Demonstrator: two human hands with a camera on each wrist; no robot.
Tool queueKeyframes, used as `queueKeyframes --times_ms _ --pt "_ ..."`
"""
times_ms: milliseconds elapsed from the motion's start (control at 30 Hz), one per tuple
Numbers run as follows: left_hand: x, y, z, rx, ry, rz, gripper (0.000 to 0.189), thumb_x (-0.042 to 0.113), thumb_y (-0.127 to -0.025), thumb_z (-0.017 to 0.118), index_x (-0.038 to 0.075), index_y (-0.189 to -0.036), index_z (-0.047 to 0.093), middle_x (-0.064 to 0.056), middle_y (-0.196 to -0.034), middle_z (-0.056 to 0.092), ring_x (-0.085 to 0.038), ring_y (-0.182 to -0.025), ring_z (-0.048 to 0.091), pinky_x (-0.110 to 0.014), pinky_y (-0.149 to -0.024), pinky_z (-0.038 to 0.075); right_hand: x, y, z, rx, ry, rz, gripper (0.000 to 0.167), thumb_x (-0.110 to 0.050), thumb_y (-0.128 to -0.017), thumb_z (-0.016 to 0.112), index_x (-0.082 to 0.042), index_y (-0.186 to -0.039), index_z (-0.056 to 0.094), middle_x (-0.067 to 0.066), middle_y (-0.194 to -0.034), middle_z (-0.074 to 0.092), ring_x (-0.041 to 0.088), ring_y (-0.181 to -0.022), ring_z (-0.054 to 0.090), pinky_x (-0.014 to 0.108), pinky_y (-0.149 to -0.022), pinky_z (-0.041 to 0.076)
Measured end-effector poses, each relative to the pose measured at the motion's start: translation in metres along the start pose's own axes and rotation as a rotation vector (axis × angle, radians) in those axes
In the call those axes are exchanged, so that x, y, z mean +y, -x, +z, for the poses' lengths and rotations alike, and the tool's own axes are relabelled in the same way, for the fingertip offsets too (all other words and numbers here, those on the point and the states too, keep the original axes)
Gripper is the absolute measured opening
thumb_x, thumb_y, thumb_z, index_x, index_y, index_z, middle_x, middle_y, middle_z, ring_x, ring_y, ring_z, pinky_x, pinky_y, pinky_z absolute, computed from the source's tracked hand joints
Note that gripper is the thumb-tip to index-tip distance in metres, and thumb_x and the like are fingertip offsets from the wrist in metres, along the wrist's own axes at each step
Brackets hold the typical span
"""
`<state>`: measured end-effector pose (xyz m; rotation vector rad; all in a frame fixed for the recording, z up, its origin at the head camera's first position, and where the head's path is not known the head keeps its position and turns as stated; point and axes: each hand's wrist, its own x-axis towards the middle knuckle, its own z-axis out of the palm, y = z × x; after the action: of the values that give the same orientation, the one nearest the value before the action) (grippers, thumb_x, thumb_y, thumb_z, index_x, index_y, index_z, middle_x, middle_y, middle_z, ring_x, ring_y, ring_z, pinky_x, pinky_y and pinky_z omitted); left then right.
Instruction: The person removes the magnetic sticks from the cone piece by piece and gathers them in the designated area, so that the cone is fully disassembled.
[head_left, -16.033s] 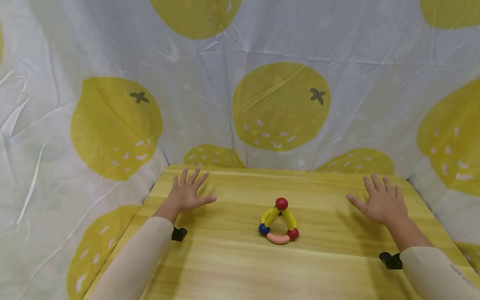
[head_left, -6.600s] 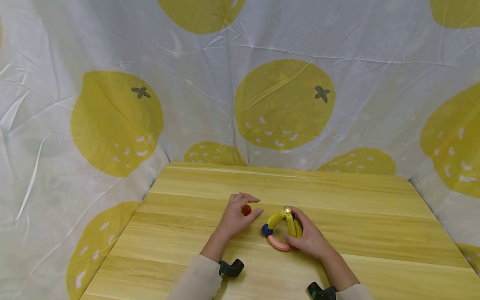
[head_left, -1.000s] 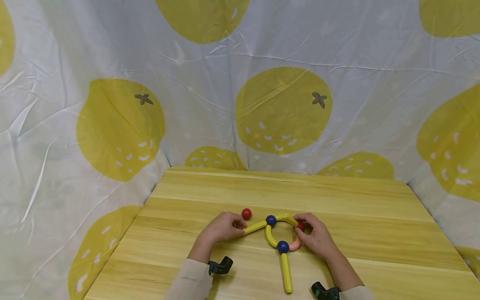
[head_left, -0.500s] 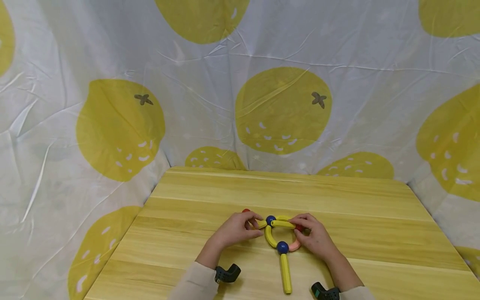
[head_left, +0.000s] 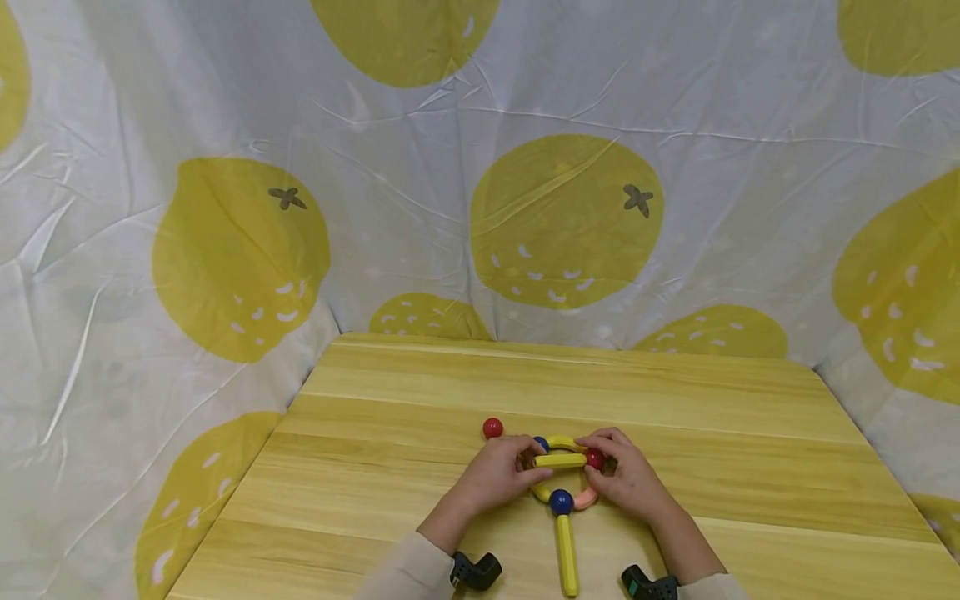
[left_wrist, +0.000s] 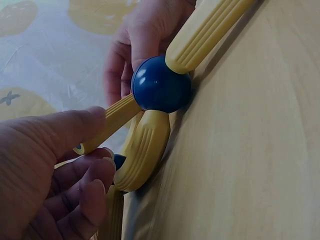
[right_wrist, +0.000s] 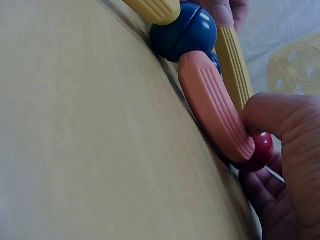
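Note:
A ring of magnetic building pieces lies on the table, with curved yellow rods, a curved pink rod (right_wrist: 212,102) and blue balls. My left hand (head_left: 495,473) pinches one end of a straight yellow rod (head_left: 559,461) between thumb and fingers; its other end meets the red ball (head_left: 594,459). Thumb and fingers of my right hand (head_left: 633,477) hold that red ball at the ring's right side. From the front blue ball (head_left: 561,502) another straight yellow rod (head_left: 567,557) points toward me. The far blue ball (head_left: 540,445) is partly hidden behind my left hand.
A loose red ball (head_left: 492,427) sits just beyond my left hand. The wooden table (head_left: 360,467) ends at a lemon-print cloth (head_left: 405,208) behind and at the sides. Black wrist cameras (head_left: 477,571) hang beneath both wrists.
The standing pyramid has been opened flat and its top red ball set aside at left. Lately my left hand left the left rod, moved right and pinched the rod at the right red ball.

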<state>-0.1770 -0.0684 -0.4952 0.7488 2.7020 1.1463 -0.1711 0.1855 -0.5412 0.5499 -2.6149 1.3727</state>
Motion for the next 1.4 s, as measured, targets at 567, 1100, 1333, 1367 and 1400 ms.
queueKeyframes --times_ms 567,1100,1333,1367,1400 --pt "-0.003 0.0 -0.002 -0.027 -0.037 -0.003 0.025 0.037 -0.092 0.077 0.013 -0.1 0.077 0.011 -0.079 0.067 0.002 -0.062 0.05 -0.017 -0.056 0.045 -0.001 0.0 -0.004 -0.033 0.012 0.083 0.029 -0.005 -0.083 0.081 -0.023 -0.104 0.073 -0.007 -0.107 0.063 0.007 -0.097 0.056 0.022 -0.087 0.048" --pt "-0.018 0.004 -0.031 -0.027 0.043 -0.058 0.022 0.032 -0.092 0.077 0.015 -0.107 0.078 0.005 -0.089 0.07 -0.004 -0.062 0.052 -0.021 -0.055 0.046 0.001 0.001 -0.011 -0.014 -0.01 0.079 0.029 -0.001 -0.079 0.081 -0.018 -0.101 0.073 -0.003 -0.106 0.064 0.01 -0.094 0.056 0.022 -0.081 0.049" --pt "-0.046 0.01 -0.055 -0.013 0.145 -0.11 0.021 0.033 -0.092 0.077 0.017 -0.106 0.076 0.001 -0.093 0.068 -0.009 -0.061 0.056 -0.024 -0.055 0.049 0.005 0.002 -0.014 0.009 0.027 0.095 0.028 0.0 -0.078 0.079 -0.017 -0.1 0.073 -0.001 -0.103 0.063 0.011 -0.091 0.054 0.023 -0.079 0.047" --pt "-0.05 0.011 -0.057 -0.012 0.155 -0.119 0.02 0.033 -0.092 0.077 0.018 -0.105 0.075 0.001 -0.094 0.068 -0.009 -0.061 0.057 -0.025 -0.055 0.05 0.006 0.002 -0.014 0.008 0.033 0.101 0.028 0.0 -0.078 0.079 -0.017 -0.1 0.073 -0.001 -0.103 0.063 0.011 -0.091 0.054 0.022 -0.079 0.047" --pt "-0.053 0.012 -0.06 -0.012 0.166 -0.132 0.019 0.033 -0.092 0.077 0.018 -0.104 0.075 0.0 -0.095 0.068 -0.01 -0.061 0.058 -0.025 -0.056 0.05 0.006 0.002 -0.015 0.006 0.038 0.104 0.028 -0.001 -0.078 0.079 -0.017 -0.1 0.072 -0.001 -0.103 0.063 0.011 -0.092 0.054 0.022 -0.079 0.047"
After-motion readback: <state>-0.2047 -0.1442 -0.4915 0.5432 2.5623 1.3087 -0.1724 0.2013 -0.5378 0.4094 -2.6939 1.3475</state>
